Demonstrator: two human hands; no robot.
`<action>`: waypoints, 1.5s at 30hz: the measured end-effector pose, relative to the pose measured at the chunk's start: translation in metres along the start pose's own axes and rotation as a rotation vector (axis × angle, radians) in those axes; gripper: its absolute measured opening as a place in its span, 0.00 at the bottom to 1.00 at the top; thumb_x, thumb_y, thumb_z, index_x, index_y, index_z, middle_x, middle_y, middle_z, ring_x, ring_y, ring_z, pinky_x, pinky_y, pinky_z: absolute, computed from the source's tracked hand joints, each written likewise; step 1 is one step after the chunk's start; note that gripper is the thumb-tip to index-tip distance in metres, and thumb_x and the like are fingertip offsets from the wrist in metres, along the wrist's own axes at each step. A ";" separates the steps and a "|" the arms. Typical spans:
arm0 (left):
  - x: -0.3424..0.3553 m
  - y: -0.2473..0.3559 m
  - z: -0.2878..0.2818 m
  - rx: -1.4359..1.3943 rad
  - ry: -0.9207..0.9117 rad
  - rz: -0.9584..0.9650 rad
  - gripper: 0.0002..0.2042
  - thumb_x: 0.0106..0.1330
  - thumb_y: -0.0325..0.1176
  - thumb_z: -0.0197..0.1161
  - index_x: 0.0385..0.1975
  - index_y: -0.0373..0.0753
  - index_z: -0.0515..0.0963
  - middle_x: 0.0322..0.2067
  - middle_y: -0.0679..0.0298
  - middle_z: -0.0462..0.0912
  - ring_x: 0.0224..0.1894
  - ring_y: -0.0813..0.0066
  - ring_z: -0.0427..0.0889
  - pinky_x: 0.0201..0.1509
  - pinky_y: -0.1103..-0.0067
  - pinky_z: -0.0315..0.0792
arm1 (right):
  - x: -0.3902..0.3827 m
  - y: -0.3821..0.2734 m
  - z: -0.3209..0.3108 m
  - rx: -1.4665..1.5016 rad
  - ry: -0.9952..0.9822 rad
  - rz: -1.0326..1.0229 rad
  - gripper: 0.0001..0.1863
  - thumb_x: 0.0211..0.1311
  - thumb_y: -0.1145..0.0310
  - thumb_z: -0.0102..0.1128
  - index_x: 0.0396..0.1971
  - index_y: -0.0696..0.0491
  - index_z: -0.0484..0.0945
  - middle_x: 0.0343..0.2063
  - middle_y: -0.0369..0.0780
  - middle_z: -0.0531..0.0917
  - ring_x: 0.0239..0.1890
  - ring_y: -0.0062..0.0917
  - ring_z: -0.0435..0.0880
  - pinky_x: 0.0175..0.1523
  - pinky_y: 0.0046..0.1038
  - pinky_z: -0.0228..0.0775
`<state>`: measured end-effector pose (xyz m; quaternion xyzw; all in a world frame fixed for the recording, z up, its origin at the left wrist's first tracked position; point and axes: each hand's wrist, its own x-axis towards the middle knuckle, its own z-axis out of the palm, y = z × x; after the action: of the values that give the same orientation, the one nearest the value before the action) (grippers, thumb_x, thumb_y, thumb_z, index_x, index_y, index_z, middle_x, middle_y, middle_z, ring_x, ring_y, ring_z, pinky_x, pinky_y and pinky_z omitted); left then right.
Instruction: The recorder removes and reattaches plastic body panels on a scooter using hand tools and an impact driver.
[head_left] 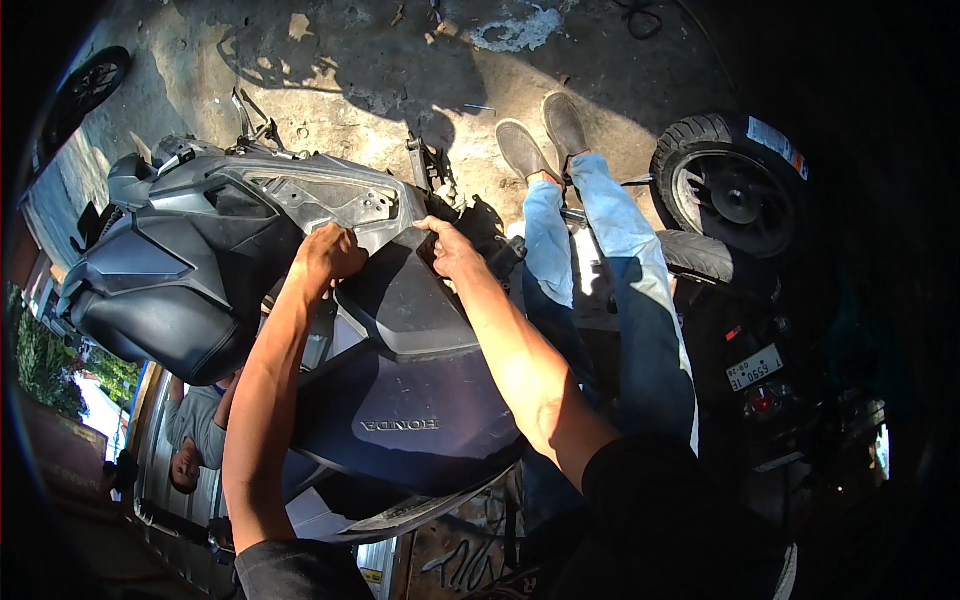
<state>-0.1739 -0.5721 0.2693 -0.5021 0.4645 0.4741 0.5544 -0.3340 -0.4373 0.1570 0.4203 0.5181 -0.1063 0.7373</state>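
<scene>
A large dark scooter body panel (400,400) with a matte black upper section lies across the middle of the view. My left hand (335,255) is closed at the left edge of that upper section, fingers curled under and partly hidden. At the right edge my right hand (455,250) grips the panel, thumb on top and the other fingers mostly out of sight beneath it. Just beyond both hands is a dusty grey inner panel (345,203) of the scooter. The scooter's black seat (165,320) and grey side fairings (215,240) are left of my left hand.
My legs in blue jeans (610,230) stretch away to the right of the panel. A wheel with a tire (735,190) and another tire (700,255) lie far right, near a licence plate (754,368). Another person (197,420) is at the left. Concrete floor (380,90) spans the far side.
</scene>
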 end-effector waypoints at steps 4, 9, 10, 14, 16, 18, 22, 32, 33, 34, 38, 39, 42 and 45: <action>-0.002 -0.009 0.036 0.531 0.501 0.269 0.12 0.61 0.35 0.57 0.20 0.40 0.82 0.18 0.56 0.83 0.23 0.61 0.85 0.29 0.68 0.77 | 0.015 0.013 -0.009 -0.027 -0.008 0.043 0.25 0.35 0.63 0.79 0.33 0.53 0.74 0.39 0.37 0.69 0.40 0.21 0.66 0.51 0.25 0.60; -0.008 -0.011 0.048 0.359 0.721 0.318 0.15 0.63 0.37 0.58 0.15 0.40 0.78 0.15 0.54 0.79 0.17 0.56 0.80 0.23 0.66 0.74 | 0.032 0.016 -0.010 0.043 0.105 0.002 0.38 0.38 0.65 0.79 0.54 0.61 0.74 0.60 0.49 0.69 0.60 0.32 0.65 0.67 0.38 0.54; -0.009 -0.008 0.047 0.328 0.763 0.308 0.16 0.62 0.38 0.59 0.14 0.38 0.78 0.16 0.53 0.79 0.18 0.55 0.81 0.24 0.65 0.74 | 0.032 0.016 -0.011 0.086 0.097 0.080 0.41 0.38 0.66 0.79 0.57 0.62 0.72 0.62 0.50 0.66 0.63 0.35 0.62 0.70 0.41 0.51; -0.014 -0.005 0.037 0.437 0.738 0.388 0.15 0.63 0.39 0.58 0.16 0.40 0.78 0.15 0.55 0.78 0.20 0.58 0.81 0.24 0.67 0.74 | 0.022 0.012 -0.011 0.056 -0.116 -0.066 0.47 0.39 0.65 0.80 0.63 0.58 0.68 0.68 0.51 0.59 0.70 0.39 0.57 0.73 0.43 0.45; -0.013 -0.009 0.028 0.495 0.617 0.428 0.16 0.63 0.41 0.60 0.15 0.40 0.79 0.15 0.53 0.78 0.19 0.57 0.81 0.25 0.67 0.74 | 0.017 0.009 -0.012 0.069 -0.156 -0.058 0.47 0.39 0.65 0.80 0.64 0.57 0.68 0.69 0.51 0.59 0.70 0.39 0.56 0.73 0.43 0.44; -0.004 -0.012 0.017 0.407 0.545 0.438 0.16 0.62 0.40 0.60 0.17 0.38 0.81 0.18 0.51 0.81 0.22 0.55 0.83 0.28 0.67 0.77 | 0.018 0.002 -0.011 -0.034 -0.023 -0.009 0.47 0.39 0.65 0.80 0.63 0.56 0.68 0.67 0.48 0.61 0.68 0.37 0.59 0.73 0.43 0.45; 0.007 -0.004 0.015 0.454 0.411 0.339 0.16 0.63 0.38 0.57 0.17 0.36 0.81 0.18 0.50 0.82 0.24 0.59 0.86 0.29 0.67 0.79 | 0.027 -0.011 -0.007 -0.183 0.142 0.117 0.33 0.40 0.63 0.82 0.50 0.52 0.78 0.50 0.39 0.73 0.54 0.29 0.68 0.61 0.41 0.62; 0.074 0.031 -0.001 0.268 0.334 0.465 0.12 0.58 0.40 0.64 0.33 0.38 0.83 0.30 0.50 0.86 0.36 0.54 0.87 0.43 0.66 0.81 | 0.026 -0.009 0.016 -0.194 0.010 0.058 0.11 0.59 0.67 0.67 0.39 0.55 0.83 0.32 0.43 0.85 0.31 0.31 0.85 0.36 0.37 0.78; 0.084 0.031 0.005 0.266 0.335 0.463 0.12 0.58 0.40 0.64 0.33 0.38 0.83 0.30 0.50 0.86 0.36 0.54 0.87 0.43 0.66 0.81 | 0.027 -0.009 0.017 -0.186 0.141 0.072 0.12 0.58 0.68 0.67 0.39 0.57 0.82 0.31 0.43 0.85 0.32 0.32 0.86 0.35 0.39 0.79; 0.100 0.031 0.005 0.342 0.359 0.569 0.11 0.59 0.39 0.64 0.34 0.38 0.82 0.28 0.51 0.84 0.34 0.53 0.86 0.41 0.66 0.80 | 0.029 -0.009 0.020 -0.142 0.134 0.049 0.11 0.57 0.70 0.67 0.38 0.59 0.81 0.33 0.44 0.85 0.29 0.33 0.86 0.33 0.39 0.78; 0.148 0.014 0.006 0.529 0.349 0.823 0.09 0.60 0.37 0.61 0.29 0.36 0.78 0.26 0.52 0.82 0.31 0.54 0.84 0.36 0.67 0.77 | 0.034 -0.006 0.021 -0.284 0.217 -0.008 0.12 0.50 0.68 0.72 0.33 0.56 0.82 0.30 0.40 0.84 0.32 0.29 0.82 0.32 0.35 0.73; 0.153 0.006 0.008 0.553 0.368 0.925 0.10 0.59 0.38 0.61 0.27 0.36 0.77 0.27 0.52 0.82 0.31 0.55 0.84 0.35 0.67 0.76 | 0.033 -0.005 0.021 -0.339 0.210 0.026 0.11 0.49 0.67 0.73 0.31 0.55 0.83 0.28 0.39 0.83 0.31 0.29 0.81 0.33 0.34 0.71; 0.167 -0.006 0.008 0.555 0.329 1.054 0.08 0.56 0.38 0.61 0.29 0.41 0.82 0.19 0.58 0.80 0.25 0.59 0.82 0.30 0.67 0.75 | 0.026 -0.003 0.022 -0.292 0.128 0.001 0.11 0.49 0.63 0.75 0.26 0.54 0.83 0.27 0.38 0.83 0.30 0.28 0.78 0.35 0.34 0.69; 0.168 -0.012 0.008 0.490 0.293 1.079 0.09 0.56 0.38 0.61 0.32 0.45 0.84 0.19 0.58 0.80 0.26 0.58 0.83 0.31 0.66 0.75 | 0.013 -0.005 0.028 -0.301 0.158 -0.009 0.19 0.47 0.61 0.79 0.34 0.57 0.83 0.36 0.43 0.83 0.41 0.32 0.80 0.44 0.39 0.72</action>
<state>-0.1418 -0.5544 0.1048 -0.1138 0.8204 0.4934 0.2658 -0.3125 -0.4574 0.1462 0.3098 0.5866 0.0026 0.7483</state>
